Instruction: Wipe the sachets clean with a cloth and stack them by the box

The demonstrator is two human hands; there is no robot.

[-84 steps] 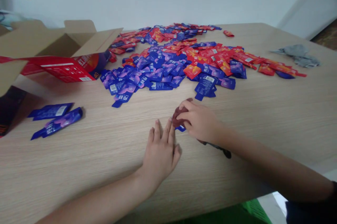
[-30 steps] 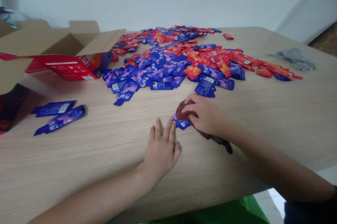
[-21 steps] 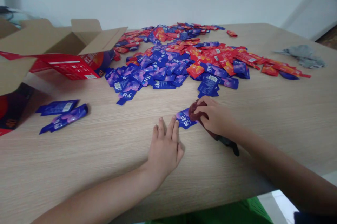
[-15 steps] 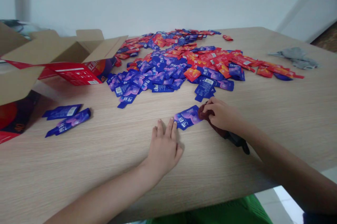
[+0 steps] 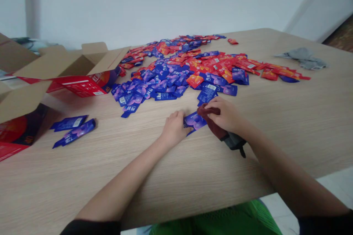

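Observation:
A blue-purple sachet (image 5: 195, 120) lies flat on the table in front of me. My left hand (image 5: 175, 126) has closed on its left end, fingers curled over and thumb at the near edge. Bunched in the fingers of my right hand (image 5: 224, 114) is a dark red and black cloth (image 5: 216, 127), its front edge touching the sachet's right end and its dark tail hanging toward me. Just beyond, another blue sachet (image 5: 207, 93) rests at the near edge of a pile.
Blue sachets (image 5: 162, 78) and red sachets (image 5: 217, 62) spread across the table's middle and back. Open cardboard boxes (image 5: 88, 86) stand at the left, with loose blue sachets (image 5: 74, 132) nearby. A grey cloth (image 5: 306, 58) lies at the far right.
My left hand has gone from fingers lying flat at the sachet's left edge to gripping that end. My right hand with the cloth has shifted slightly left over the sachet. The view has tilted slightly.

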